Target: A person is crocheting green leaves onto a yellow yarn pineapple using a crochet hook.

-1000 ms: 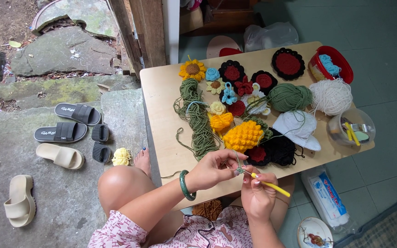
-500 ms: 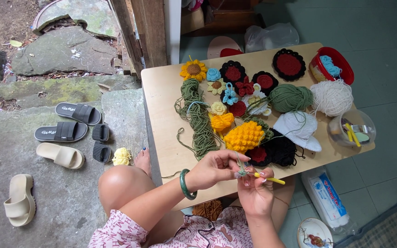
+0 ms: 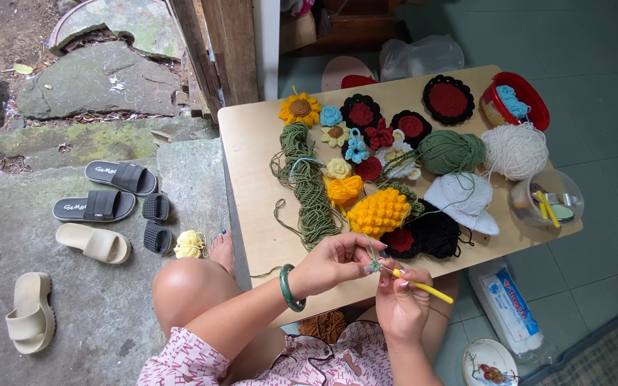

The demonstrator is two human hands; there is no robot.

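Up close, two hands work green yarn at the near table edge.
Nearest, the right hand [image 3: 403,304] closes its fingers around a yellow crochet hook [image 3: 423,288], while the left hand [image 3: 337,261], a green bangle [image 3: 287,287] on its wrist, pinches a small green stitch piece [image 3: 374,266] at the hook's tip. Beyond lie a yellow bobbled piece [image 3: 379,212] and a green yarn skein [image 3: 309,186] on the wooden table [image 3: 252,143], then a crocheted sunflower [image 3: 300,109] at the far edge.

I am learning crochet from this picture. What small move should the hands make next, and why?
Probably pull the yellow hook back through the loop. The right hand holds it with its tip at the small green piece pinched by the left hand.
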